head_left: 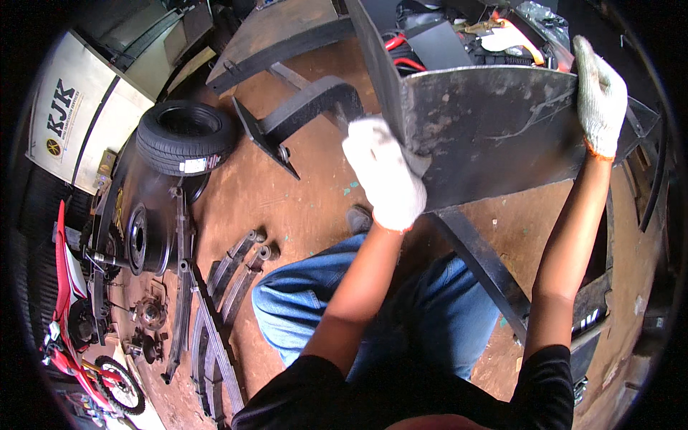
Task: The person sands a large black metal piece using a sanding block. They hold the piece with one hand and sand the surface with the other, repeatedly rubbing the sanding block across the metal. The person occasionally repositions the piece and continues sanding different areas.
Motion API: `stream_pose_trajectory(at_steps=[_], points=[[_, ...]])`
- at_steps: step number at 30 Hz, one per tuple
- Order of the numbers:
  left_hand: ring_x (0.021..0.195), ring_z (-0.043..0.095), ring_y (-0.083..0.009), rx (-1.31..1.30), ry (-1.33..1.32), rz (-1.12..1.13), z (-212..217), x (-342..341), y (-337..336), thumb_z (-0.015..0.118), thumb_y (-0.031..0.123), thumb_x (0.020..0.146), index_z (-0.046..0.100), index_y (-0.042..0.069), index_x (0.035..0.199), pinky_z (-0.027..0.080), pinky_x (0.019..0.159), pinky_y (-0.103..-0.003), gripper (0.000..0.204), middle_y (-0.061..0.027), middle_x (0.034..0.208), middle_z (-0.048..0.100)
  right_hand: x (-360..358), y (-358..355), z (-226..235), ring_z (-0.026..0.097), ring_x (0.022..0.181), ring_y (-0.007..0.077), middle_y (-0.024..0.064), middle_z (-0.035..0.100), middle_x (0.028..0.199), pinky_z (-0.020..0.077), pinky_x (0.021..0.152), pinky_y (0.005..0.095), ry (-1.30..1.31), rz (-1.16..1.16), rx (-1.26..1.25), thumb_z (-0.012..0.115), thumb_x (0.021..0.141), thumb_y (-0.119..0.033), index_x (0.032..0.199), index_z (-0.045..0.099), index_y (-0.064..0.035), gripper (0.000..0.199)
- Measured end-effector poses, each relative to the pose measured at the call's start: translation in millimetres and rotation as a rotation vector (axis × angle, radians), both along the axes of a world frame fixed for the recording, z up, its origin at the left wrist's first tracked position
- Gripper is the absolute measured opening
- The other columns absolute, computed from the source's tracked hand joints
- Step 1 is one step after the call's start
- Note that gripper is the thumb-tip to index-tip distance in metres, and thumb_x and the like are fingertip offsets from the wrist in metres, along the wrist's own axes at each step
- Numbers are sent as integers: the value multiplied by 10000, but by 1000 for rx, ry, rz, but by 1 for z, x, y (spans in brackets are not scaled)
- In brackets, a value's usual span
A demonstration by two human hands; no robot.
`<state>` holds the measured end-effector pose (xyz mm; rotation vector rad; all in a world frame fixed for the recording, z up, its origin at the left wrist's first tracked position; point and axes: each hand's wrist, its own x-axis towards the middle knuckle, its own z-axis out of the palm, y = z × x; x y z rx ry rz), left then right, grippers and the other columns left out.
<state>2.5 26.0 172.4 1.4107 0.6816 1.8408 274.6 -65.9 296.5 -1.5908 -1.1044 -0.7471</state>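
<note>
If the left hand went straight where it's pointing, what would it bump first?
Probably the curved black metal bar, just beyond the left hand in the picture. The bar may be lower, so the hand might pass over; depth is unclear.

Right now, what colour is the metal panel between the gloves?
The panel is dark grey, near black, with paler scuffs; head view.

left gap: roomy passage over the brown floor [312,201], between the tyre [161,154] and the left hand [385,175]
curved steel arm [308,104]: pokes into the top of that gap, end plate and all
dark steel box [494,136]: basically a wall, left hand at its left corner, right hand [602,100] on its right edge
inside it: clutter [505,39], tight reach
underneath: slanted leg [481,269] cuts across, jeans [301,297] crowd its left
</note>
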Motion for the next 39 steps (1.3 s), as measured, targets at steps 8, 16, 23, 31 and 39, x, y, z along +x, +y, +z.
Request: stream_pose_trajectory(at_steps=[8, 16, 23, 31, 39], points=[[937, 484, -140, -134, -285, -217, -54, 8, 7, 463, 183, 1062, 479, 84, 1031, 420, 868, -310, 105, -36, 1015, 496, -5, 5, 1, 555, 801, 76, 9, 648, 822, 463, 776, 239, -85, 49, 76, 645, 1036, -278, 1135, 738, 2, 311], [927, 528, -154, 29, -244, -151, -74, 13, 17, 489, 204, 1038, 478, 113, 1076, 479, 829, -322, 100, -36, 1026, 522, -6, 2, 5, 628, 807, 89, 67, 728, 892, 499, 785, 253, -56, -17, 1, 679, 1006, -314, 1134, 748, -33, 317], [1313, 399, -422, 560, 684, 561, -51, -10, 30, 628, 119, 930, 358, -24, 1419, 219, 1168, -516, 576, -227, 1390, 464, 29, -3, -3, 680, 854, 138, 108, 751, 921, 518, 812, 279, -132, -96, -65, 669, 1008, -312, 1114, 751, -29, 313], [1111, 433, -259, 55, 106, 143, -84, 6, 14, 547, 186, 994, 480, 36, 1222, 317, 1037, -400, 280, -107, 1184, 468, -53, -3, 16, 473, 544, 146, 121, 534, 597, 398, 539, 357, -213, -53, 171, 659, 989, -206, 761, 662, 32, 330], [1379, 413, -463, 546, 683, 624, -81, -2, 26, 447, 10, 949, 464, -71, 1440, 225, 1228, -534, 498, -264, 1464, 486, -41, -2, 13, 425, 574, 100, 64, 489, 592, 366, 544, 343, -179, -67, 123, 671, 993, -229, 727, 619, 27, 374]])
